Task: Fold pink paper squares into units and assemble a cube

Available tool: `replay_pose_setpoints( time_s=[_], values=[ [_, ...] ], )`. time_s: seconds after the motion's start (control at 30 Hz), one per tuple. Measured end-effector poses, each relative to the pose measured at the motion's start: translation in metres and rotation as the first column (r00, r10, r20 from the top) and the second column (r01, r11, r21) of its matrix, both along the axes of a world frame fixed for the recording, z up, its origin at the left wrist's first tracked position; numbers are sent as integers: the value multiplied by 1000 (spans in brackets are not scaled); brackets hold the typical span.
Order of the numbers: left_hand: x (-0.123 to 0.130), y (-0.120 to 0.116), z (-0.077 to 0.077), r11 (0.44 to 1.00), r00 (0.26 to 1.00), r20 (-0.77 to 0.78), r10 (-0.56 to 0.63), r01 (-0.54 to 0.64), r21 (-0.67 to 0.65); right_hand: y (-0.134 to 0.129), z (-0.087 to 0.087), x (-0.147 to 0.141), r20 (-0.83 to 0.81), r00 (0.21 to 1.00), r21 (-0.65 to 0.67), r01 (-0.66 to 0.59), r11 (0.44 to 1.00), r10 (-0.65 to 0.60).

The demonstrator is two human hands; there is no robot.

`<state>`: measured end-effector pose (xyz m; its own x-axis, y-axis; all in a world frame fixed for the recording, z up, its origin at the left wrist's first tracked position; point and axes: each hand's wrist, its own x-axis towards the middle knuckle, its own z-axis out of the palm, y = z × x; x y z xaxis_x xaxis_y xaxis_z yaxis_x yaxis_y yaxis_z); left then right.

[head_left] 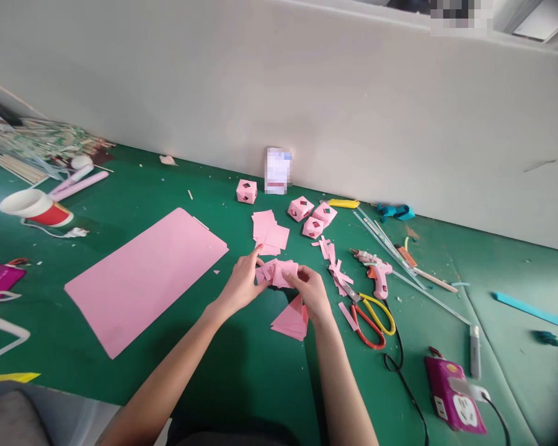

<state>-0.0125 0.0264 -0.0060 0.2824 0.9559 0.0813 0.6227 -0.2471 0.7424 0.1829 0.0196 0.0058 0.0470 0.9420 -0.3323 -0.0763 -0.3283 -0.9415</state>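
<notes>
Small pink paper pieces (286, 274) are fanned out between my two hands, just above the green table. My left hand (242, 279) grips their left end, its thumb below and its index finger pointing up. On the right, my right hand (312, 292) pinches the squares between thumb and fingers. Beyond my hands lies a loose pile of pink paper squares (272, 235). Pink paper triangles (288, 319) rest under my right wrist. Folded pink paper shapes with cut-out holes stand farther back, one alone (246, 192) and several grouped (300, 209).
Left of my hands lies a large pink sheet (146, 282), with a paper cup (37, 207) beyond. To the right are paper strips (335, 269), scissors (374, 316), a pink glue gun (376, 272) with its cable, and a purple power box (456, 396). A phone (278, 170) leans against the wall.
</notes>
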Motion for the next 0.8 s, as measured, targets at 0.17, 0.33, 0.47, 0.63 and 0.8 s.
replay_pose_setpoints(
  time_s=[0.17,0.33,0.47,0.63,0.8],
  values=[
    [0,-7,-20,992,996,48,73,-77,104,11,-5,-16,185,982,84,-46,995,30],
    [0,-8,-29,980,991,99,93,-109,165,19,0,-17,178,983,81,-65,995,50],
    [2,-7,-29,975,963,244,115,-157,159,19,6,-8,46,997,17,-61,998,60],
    [8,-10,-12,991,795,593,131,-80,-111,19,-2,-4,-159,987,-19,-38,999,35],
    [15,-15,7,937,604,748,275,5,-348,17,-3,-7,-265,964,-17,-26,1000,21]
  ],
)
